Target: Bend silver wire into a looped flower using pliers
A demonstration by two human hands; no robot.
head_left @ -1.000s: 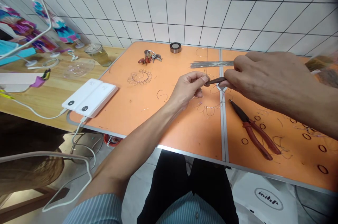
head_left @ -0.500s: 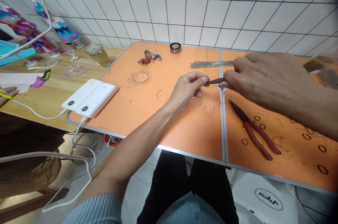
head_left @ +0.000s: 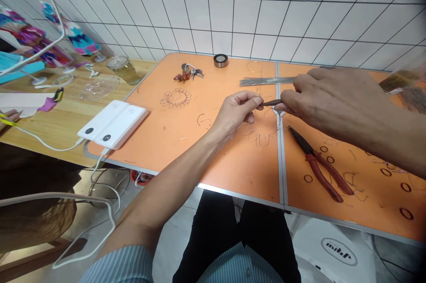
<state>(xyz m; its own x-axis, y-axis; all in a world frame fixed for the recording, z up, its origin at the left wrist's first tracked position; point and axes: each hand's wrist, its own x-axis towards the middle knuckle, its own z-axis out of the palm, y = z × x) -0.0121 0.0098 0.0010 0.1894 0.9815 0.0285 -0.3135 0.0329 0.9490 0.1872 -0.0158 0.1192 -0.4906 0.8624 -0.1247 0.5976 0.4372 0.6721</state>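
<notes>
My left hand is closed in a pinch on a thin wire, which stands up from the fingertips. My right hand is wrapped round a tool with a dark tapered tip; its handle is hidden in the palm. That tip points left and meets the left fingertips at the wire. Below the hands lies a looped wire piece, partly covered by the left hand. A bundle of straight wires lies behind the fingers. Red-handled long-nose pliers rest on the right, apart from both hands.
A petal-shaped wire ring, keys and a round tin sit further back. White power banks with cables lie at the left edge. Small dark rings are scattered right. A person's hand shows far left.
Both hands hold nearly the same pose at the wire. The whole view has shifted very slightly; nothing was picked up or let go.
</notes>
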